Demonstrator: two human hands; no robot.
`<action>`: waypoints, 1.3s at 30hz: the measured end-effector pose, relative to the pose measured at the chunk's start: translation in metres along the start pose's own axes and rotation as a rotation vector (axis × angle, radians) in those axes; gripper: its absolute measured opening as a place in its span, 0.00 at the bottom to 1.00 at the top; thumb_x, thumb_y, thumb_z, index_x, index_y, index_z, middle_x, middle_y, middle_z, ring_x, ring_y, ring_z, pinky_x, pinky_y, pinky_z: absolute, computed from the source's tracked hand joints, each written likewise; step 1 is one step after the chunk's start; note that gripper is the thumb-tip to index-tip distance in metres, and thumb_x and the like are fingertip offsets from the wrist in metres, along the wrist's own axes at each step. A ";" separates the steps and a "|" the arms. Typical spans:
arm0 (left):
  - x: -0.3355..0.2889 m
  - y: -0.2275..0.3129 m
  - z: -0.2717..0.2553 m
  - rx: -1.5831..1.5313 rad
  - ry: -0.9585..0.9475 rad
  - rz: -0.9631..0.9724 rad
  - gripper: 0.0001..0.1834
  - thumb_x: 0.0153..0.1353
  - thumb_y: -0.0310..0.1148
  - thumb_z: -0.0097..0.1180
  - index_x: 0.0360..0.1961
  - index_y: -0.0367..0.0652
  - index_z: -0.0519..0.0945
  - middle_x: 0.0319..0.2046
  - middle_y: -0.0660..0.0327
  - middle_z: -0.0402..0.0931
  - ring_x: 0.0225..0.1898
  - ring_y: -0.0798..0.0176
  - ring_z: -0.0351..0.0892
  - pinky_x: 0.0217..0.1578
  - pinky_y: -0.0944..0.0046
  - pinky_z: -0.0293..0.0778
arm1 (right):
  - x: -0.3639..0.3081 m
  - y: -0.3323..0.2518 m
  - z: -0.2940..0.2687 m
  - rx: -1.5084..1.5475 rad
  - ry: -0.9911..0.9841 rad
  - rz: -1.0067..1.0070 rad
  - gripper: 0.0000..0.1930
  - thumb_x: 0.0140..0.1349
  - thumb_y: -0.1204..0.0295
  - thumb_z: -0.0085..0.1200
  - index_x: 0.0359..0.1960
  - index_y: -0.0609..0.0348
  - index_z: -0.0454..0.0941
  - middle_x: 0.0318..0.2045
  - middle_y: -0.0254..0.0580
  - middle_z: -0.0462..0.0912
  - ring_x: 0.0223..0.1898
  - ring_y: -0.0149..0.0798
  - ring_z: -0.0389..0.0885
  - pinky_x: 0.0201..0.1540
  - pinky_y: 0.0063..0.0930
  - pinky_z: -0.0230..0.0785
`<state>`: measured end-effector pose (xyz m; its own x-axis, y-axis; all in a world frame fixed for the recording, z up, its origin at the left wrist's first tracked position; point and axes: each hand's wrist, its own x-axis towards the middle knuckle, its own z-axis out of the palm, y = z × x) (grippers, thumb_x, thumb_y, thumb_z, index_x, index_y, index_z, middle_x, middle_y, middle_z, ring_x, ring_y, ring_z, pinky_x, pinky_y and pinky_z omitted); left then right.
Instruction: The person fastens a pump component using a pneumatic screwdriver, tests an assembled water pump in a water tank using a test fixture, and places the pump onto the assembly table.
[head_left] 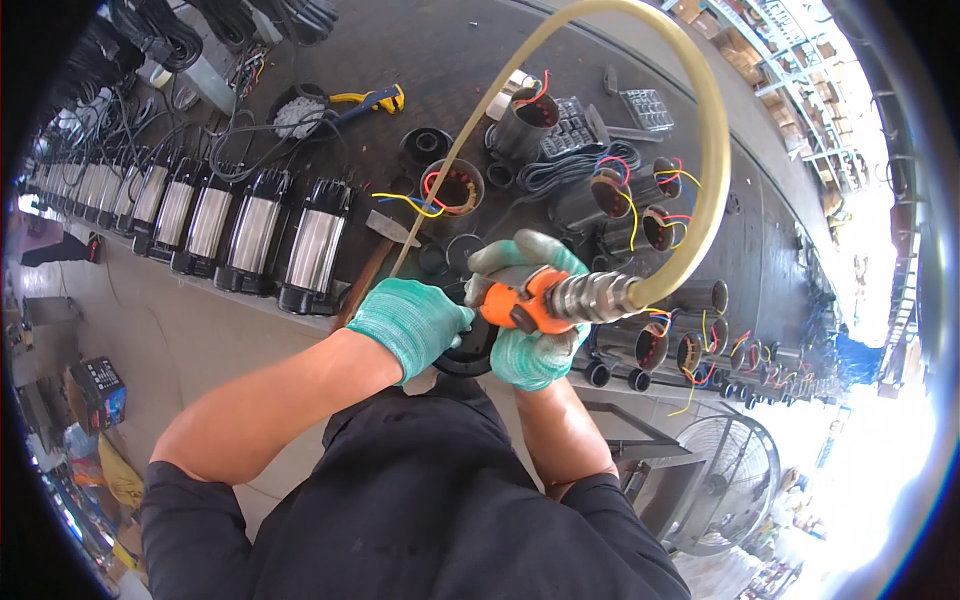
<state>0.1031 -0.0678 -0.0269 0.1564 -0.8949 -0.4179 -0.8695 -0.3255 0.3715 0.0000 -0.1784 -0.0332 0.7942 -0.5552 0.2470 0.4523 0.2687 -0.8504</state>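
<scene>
My right hand [537, 356], in a green and grey work glove, is wrapped round an orange air tool [540, 300]. A metal coupling [595, 297] joins the tool to a thick yellowish hose [712, 130] that arches up over the bench. Just left of the tool, my left hand [408, 325], gloved in green, has its fingers curled at a black round part [468, 358] at the bench's near edge. Both hands and the tool cover much of that part. The left fingertips are partly hidden, so what they grip cannot be made out.
A row of silver motor-like cylinders [254, 230] lines the bench's left edge. Dark open tubes with coloured wires [590, 203] stand at the right. A hammer [393, 229], yellow-handled pliers [375, 101] and a coiled black cable [580, 168] lie beyond my hands. A fan [725, 480] stands below right.
</scene>
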 end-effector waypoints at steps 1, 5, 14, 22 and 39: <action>-0.004 0.001 -0.005 0.011 0.031 0.027 0.06 0.55 0.38 0.63 0.30 0.49 0.86 0.27 0.54 0.84 0.31 0.50 0.85 0.32 0.50 0.79 | -0.002 0.002 -0.001 -0.002 0.000 0.002 0.48 0.54 0.36 0.64 0.63 0.68 0.69 0.46 0.53 0.82 0.37 0.34 0.82 0.38 0.25 0.76; -0.001 -0.001 0.002 -0.015 0.079 0.005 0.08 0.56 0.38 0.62 0.30 0.47 0.86 0.26 0.54 0.84 0.30 0.48 0.85 0.31 0.50 0.79 | -0.004 0.002 0.000 -0.068 0.062 0.039 0.49 0.49 0.29 0.60 0.59 0.60 0.74 0.43 0.61 0.84 0.33 0.45 0.84 0.36 0.37 0.79; -0.005 0.005 -0.021 0.033 -0.139 -0.003 0.10 0.63 0.34 0.56 0.42 0.52 0.86 0.35 0.57 0.86 0.39 0.51 0.87 0.38 0.50 0.81 | -0.003 0.009 -0.007 -0.271 -0.054 -0.146 0.34 0.54 0.73 0.70 0.61 0.60 0.65 0.44 0.56 0.83 0.36 0.36 0.85 0.40 0.29 0.80; -0.007 0.002 -0.008 0.087 0.055 0.025 0.17 0.35 0.36 0.76 0.29 0.42 0.85 0.24 0.56 0.83 0.32 0.50 0.87 0.32 0.53 0.81 | 0.010 -0.009 -0.001 -0.416 -0.110 0.028 0.14 0.56 0.83 0.62 0.44 0.62 0.77 0.38 0.42 0.86 0.36 0.29 0.84 0.43 0.25 0.78; 0.003 -0.005 0.000 -0.028 -0.124 0.012 0.25 0.40 0.32 0.75 0.44 0.50 0.84 0.37 0.56 0.86 0.42 0.49 0.86 0.42 0.51 0.81 | 0.008 0.002 -0.016 -0.282 -0.110 -0.097 0.20 0.59 0.85 0.57 0.51 0.60 0.66 0.38 0.52 0.83 0.35 0.33 0.85 0.40 0.28 0.81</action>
<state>0.1075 -0.0689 -0.0302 0.0853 -0.8551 -0.5114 -0.8571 -0.3247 0.3999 0.0010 -0.1950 -0.0402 0.7986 -0.4754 0.3692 0.4105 -0.0185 -0.9117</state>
